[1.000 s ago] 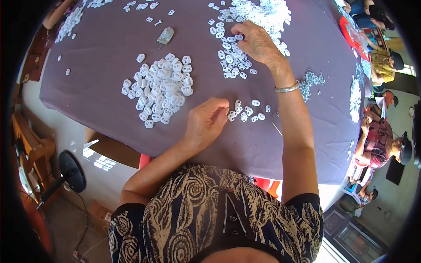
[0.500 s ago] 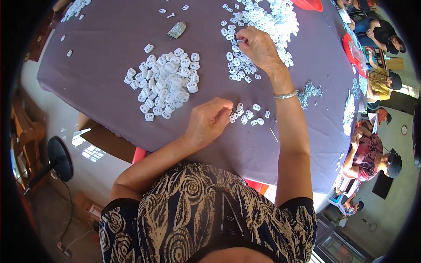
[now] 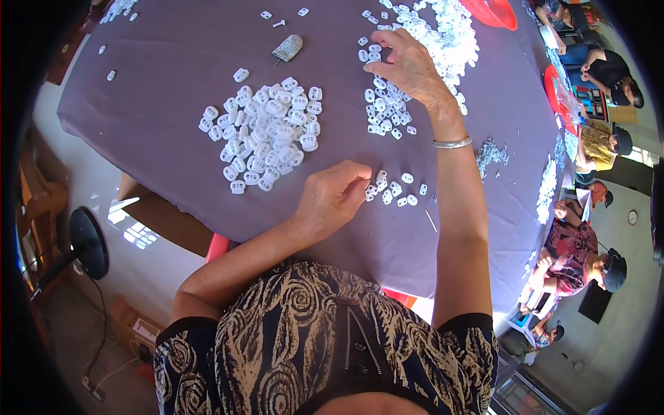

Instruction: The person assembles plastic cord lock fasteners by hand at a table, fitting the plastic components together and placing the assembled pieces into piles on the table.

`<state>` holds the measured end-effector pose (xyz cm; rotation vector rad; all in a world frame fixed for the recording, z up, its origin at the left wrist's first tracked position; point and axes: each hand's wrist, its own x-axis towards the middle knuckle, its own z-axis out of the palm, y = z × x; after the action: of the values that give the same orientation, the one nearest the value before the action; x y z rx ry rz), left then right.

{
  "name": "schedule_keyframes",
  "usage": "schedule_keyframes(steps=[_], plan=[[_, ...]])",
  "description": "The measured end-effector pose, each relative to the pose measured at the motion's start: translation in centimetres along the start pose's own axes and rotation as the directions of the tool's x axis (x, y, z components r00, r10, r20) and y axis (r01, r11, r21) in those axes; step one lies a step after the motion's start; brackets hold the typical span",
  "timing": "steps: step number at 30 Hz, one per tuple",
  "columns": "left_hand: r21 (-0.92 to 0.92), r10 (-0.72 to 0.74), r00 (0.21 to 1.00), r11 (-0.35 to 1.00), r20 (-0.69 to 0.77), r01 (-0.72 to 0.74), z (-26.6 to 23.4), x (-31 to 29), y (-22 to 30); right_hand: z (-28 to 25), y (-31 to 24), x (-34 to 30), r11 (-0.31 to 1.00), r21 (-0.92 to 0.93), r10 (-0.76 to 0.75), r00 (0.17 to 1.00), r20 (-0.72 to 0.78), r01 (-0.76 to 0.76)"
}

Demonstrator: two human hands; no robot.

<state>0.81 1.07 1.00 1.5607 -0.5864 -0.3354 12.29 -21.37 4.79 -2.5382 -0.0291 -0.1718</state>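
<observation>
My right hand hovers over the edge of a big heap of small white two-holed plastic pieces that look like cord-lock parts. Its thumb and forefinger are apart, and no piece shows between them. My left hand is closed in a pinch low over the cloth; whatever its fingertips hold is hidden. Just to its right lies a small cluster of the white pieces. A rounded pile of thicker white two-holed cord locks sits to the left of both hands.
The tablecloth is greyish purple. Right of my right forearm lie tiny silvery springs, with a thin stick nearer me. A speckled grey flat object and a red basin are farther off. Other people sit at the right.
My right hand has opened, its thumb and forefinger moving apart above the heap. The left hand keeps its pinch in nearly the same place. The whole view has shifted slightly.
</observation>
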Motion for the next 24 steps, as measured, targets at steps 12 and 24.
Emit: schedule_keyframes(steps=[12, 24], plan=[[0.007, 0.037, 0.999, 0.999, -0.001, -0.037, 0.0, 0.1, 0.0, -0.1, 0.7, 2.9, 0.995, -0.085, -0.045, 0.984, 0.170, 0.060], [0.025, 0.072, 0.997, 0.997, -0.022, -0.072, 0.0, 0.1, -0.1, 0.4, -0.3, 3.7, 0.972, -0.173, -0.120, 0.969, 0.215, 0.159]])
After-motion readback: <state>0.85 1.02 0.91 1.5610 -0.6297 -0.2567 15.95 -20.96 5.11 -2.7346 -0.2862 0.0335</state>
